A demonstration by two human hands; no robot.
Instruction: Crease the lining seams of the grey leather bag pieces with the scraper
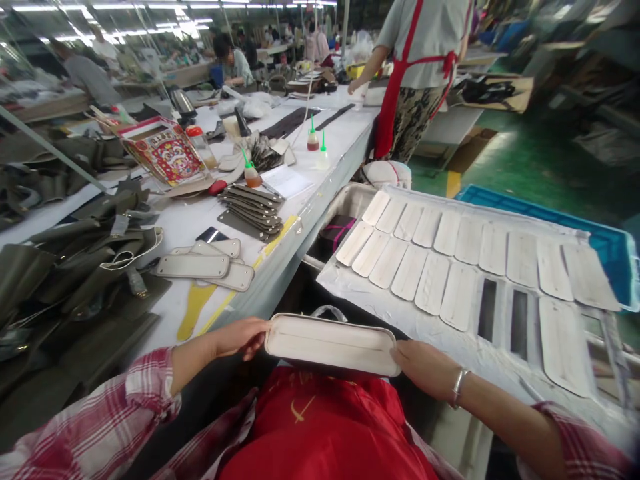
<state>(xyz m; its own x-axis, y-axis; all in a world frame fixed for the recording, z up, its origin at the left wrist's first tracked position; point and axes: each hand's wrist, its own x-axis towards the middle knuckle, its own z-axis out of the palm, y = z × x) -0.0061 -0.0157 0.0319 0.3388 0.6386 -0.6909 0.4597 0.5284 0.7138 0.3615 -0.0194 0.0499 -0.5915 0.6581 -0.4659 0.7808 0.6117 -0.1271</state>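
A long cream panel (330, 343) with rounded corners and a dark edge is held level in front of the red apron. My left hand (250, 337) grips its left end with closed fingers. At the other end my right hand (420, 365) is closed on the panel, a silver bangle on that wrist. To the right, a white board (365, 297) bears rows of similar cream panels (460, 297). Two dark openings (519, 323) show in its lower row. Several grey strips (195, 265) with small holes lie on the table at the left.
The white table (165, 313) bears dark olive pieces (75, 293), a stack of dark strips (253, 210), glue bottles (251, 175) and a patterned box (175, 157). A blue crate (620, 243) sits behind the board. A person in a red apron (397, 93) stands beyond.
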